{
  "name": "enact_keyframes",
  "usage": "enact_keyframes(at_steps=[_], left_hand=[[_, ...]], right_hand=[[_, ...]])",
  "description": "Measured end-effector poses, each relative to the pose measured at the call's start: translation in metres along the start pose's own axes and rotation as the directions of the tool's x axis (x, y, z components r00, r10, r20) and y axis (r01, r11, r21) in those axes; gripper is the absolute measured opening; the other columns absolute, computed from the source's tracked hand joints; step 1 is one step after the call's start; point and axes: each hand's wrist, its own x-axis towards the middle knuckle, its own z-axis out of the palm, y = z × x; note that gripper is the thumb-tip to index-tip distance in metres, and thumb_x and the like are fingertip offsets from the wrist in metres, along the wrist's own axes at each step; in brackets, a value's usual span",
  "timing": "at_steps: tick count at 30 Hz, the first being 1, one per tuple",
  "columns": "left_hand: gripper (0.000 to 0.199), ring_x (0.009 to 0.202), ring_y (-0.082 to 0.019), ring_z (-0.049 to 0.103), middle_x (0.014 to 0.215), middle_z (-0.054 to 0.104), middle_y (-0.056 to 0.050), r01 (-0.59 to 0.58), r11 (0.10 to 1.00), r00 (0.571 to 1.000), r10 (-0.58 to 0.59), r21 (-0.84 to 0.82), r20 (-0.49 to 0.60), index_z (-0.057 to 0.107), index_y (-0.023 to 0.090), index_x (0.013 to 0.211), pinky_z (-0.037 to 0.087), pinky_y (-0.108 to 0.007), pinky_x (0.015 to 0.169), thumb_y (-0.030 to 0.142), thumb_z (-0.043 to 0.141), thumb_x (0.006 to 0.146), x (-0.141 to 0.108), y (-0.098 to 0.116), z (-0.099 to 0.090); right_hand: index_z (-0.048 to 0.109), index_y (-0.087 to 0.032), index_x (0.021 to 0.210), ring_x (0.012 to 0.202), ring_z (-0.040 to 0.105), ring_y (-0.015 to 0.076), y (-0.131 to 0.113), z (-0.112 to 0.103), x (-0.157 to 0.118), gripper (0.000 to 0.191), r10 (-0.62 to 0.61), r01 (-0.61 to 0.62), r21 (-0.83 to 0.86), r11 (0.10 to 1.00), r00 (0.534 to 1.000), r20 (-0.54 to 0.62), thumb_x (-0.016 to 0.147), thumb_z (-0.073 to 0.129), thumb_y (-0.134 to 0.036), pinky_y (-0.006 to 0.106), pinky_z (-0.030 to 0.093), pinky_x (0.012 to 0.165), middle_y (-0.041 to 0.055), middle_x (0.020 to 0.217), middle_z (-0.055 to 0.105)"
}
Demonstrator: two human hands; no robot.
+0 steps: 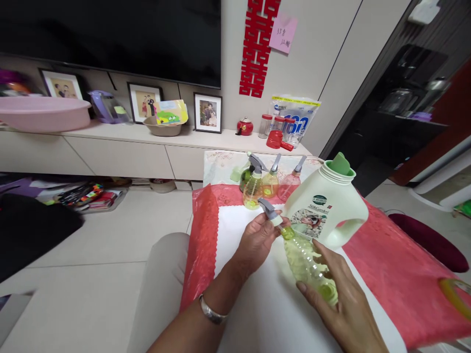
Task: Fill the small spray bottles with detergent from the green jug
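Observation:
A clear yellow-green spray bottle (307,260) is tilted above the white sheet (253,304), its neck toward my left hand. My left hand (259,240) has its fingers closed on the grey and white spray head (271,212) at the bottle's neck. Around the lower body of the bottle is my right hand (340,289), thumb on one side and fingers on the other. Just behind the bottle stands a large pale green jug (326,206) with a green cap (340,164). Several other spray bottles (253,189) stand upright at the back of the table.
Red covering lies on the table (397,260). A tape roll (456,296) is at the right edge. Behind, a shelf (128,135) holds photo frames, a pink basin (44,113), a red pot (245,127) and jars. A maroon stool (427,240) stands at right.

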Motion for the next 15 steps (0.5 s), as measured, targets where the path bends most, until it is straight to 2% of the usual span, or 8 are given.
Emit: enact_keyframes(at_steps=[3, 10, 15], left_hand=[[0.044, 0.113, -0.031, 0.065, 0.1, 0.074, -0.012, 0.021, 1.0, 0.999, -0.02, -0.008, 0.029, 0.07, 0.011, 0.106, 0.037, -0.046, 0.109, 0.032, 0.086, 0.072, -0.001, -0.001, 0.002], [0.039, 0.118, -0.031, 0.063, 0.102, 0.074, -0.012, 0.031, 0.998, 0.997, -0.027, -0.059, 0.075, 0.067, 0.012, 0.11, 0.036, -0.047, 0.112, 0.03, 0.081, 0.078, -0.003, -0.002, -0.003], [0.038, 0.12, -0.032, 0.062, 0.101, 0.074, -0.013, 0.054, 0.995, 0.995, -0.047, -0.079, 0.084, 0.067, 0.011, 0.109, 0.036, -0.048, 0.113, 0.029, 0.081, 0.078, -0.002, -0.004, -0.003]], right_hand=[[0.032, -0.021, 0.153, 0.119, 0.052, 0.0161, -0.005, 0.007, 0.004, 0.066, 0.004, -0.004, 0.017, 1.0, 1.0, -0.023, 0.099, 0.05, -0.054, 0.027, 0.055, 0.093, 0.0053, 0.137, 0.044], [0.033, -0.017, 0.152, 0.126, 0.047, 0.0204, -0.009, 0.02, 0.007, 0.064, -0.039, 0.044, 0.048, 0.998, 0.994, -0.1, 0.1, 0.052, -0.048, 0.032, 0.05, 0.099, 0.0082, 0.137, 0.044], [0.032, -0.017, 0.153, 0.127, 0.046, 0.0214, -0.01, 0.022, 0.006, 0.063, -0.06, 0.066, 0.05, 0.997, 0.993, -0.105, 0.1, 0.051, -0.045, 0.032, 0.048, 0.1, 0.0091, 0.138, 0.044]])
